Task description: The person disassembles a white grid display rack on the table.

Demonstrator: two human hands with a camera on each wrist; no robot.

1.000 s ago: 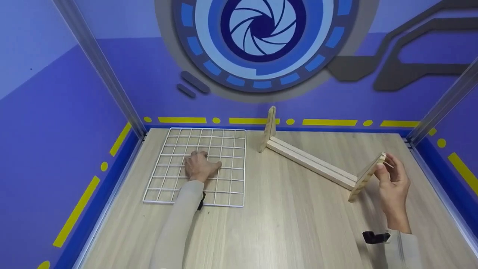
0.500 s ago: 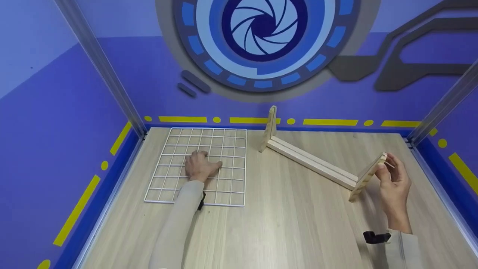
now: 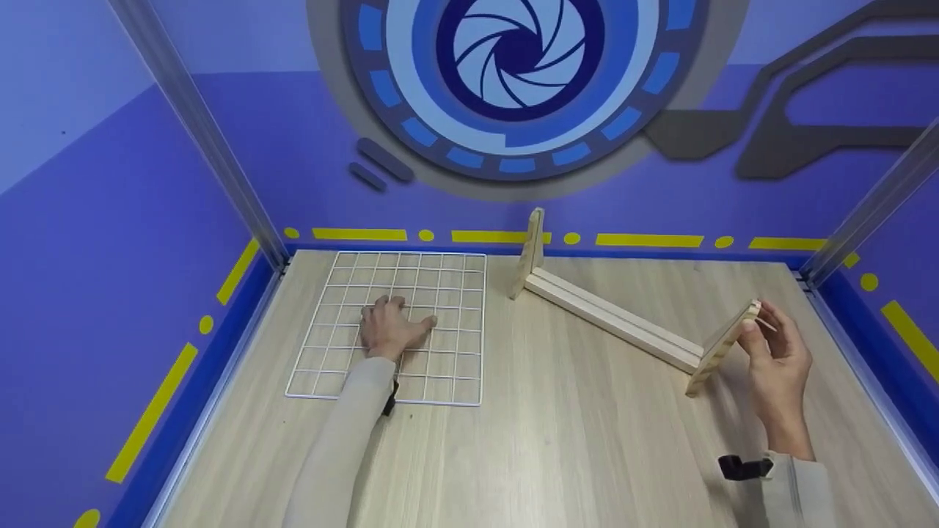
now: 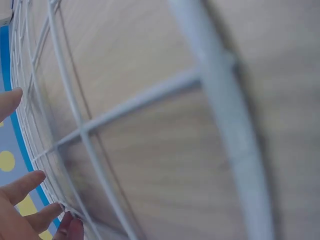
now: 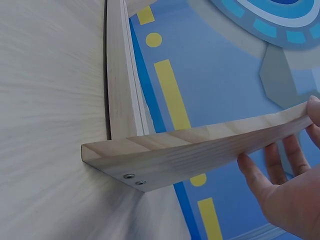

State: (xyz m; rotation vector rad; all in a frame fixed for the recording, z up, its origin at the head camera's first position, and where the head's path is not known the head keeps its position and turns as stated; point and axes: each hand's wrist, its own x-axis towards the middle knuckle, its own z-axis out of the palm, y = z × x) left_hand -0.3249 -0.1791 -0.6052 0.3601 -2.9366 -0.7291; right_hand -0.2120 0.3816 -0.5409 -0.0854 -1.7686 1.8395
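A white wire grid panel (image 3: 483, 330) lies flat on the left part of the table. My left hand (image 3: 389, 328) rests over its middle, thumb and fingers spread, with some fingertips right at the wires (image 4: 85, 127). To the right stands a wooden frame: a grooved rail (image 3: 615, 321) joins two upright end boards. My right hand (image 3: 780, 378) pinches the top of the nearer end board (image 3: 715, 352) between thumb and fingers. Two screw heads (image 5: 129, 176) show low on that board's outer face in the right wrist view. The farther end board (image 3: 527, 257) stands near the back wall.
The wood-grain table (image 3: 557, 447) is bounded by a blue back wall (image 3: 257, 169) and side walls with yellow markings. Metal posts (image 3: 205, 139) rise at the back corners. A black wrist strap (image 3: 744, 467) shows at the right cuff.
My left forearm and wrist have shifted slightly to the left, and my right wrist a little to the right. The grid panel and wooden frame stay nearly in place.
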